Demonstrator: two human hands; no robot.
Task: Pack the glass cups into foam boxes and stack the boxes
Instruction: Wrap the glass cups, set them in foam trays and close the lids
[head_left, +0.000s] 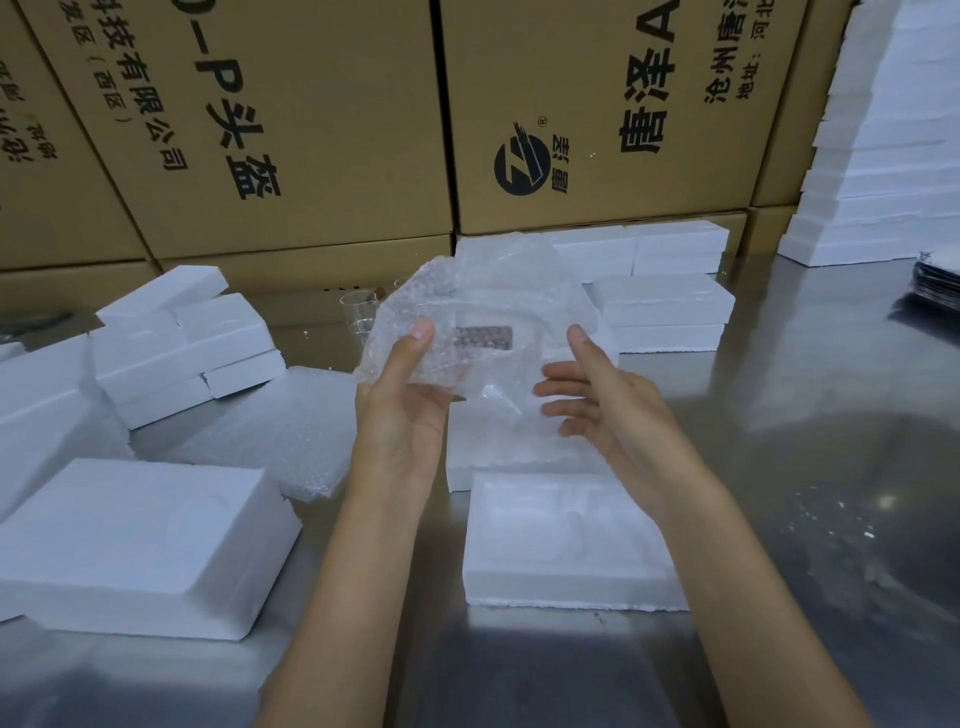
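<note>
Glass cup (359, 315) stands unpacked toward the bench's far edge while the left hand (402, 400) pinches a bubble-wrap sheet (483, 312), the right hand (602, 400) open beside it, seemingly spreading padding above the open foam box (566, 551) at the near edge.

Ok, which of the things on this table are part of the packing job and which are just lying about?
Part of the job:
- bubble wrap sheet, held by left hand, right hand beside it
- open foam box
- glass cup
- closed foam boxes

Lying about:
- cardboard cartons
- dark packets at the right edge
</note>
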